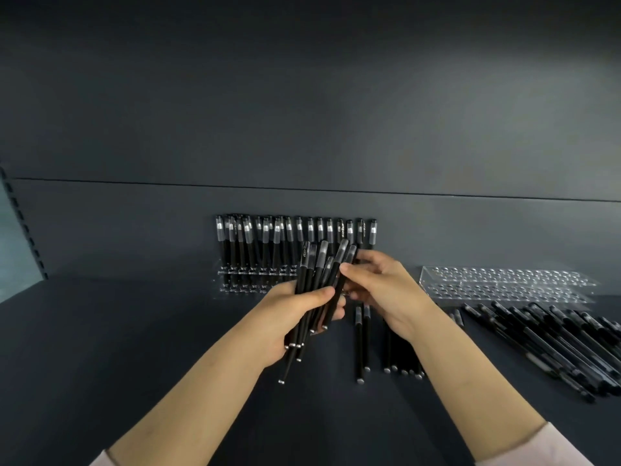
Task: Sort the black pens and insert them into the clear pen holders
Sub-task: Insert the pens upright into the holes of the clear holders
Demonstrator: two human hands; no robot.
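My left hand (295, 317) grips a bundle of several black pens (312, 274), caps up and fanned out. My right hand (379, 290) pinches one pen of that bundle near its cap, thumb and fingers curled round it. Behind the hands, a clear pen holder (255, 272) stands against the back wall, filled with several upright black pens (289, 233). A second clear pen holder (504, 282) with rows of open holes sits at the right. Loose black pens (363, 341) lie flat on the dark surface below my right hand.
A large pile of black pens (551, 341) lies at the right, in front of the second holder. The dark shelf surface (134, 348) stretches left of my arms. A slotted shelf upright (20, 223) runs along the left edge.
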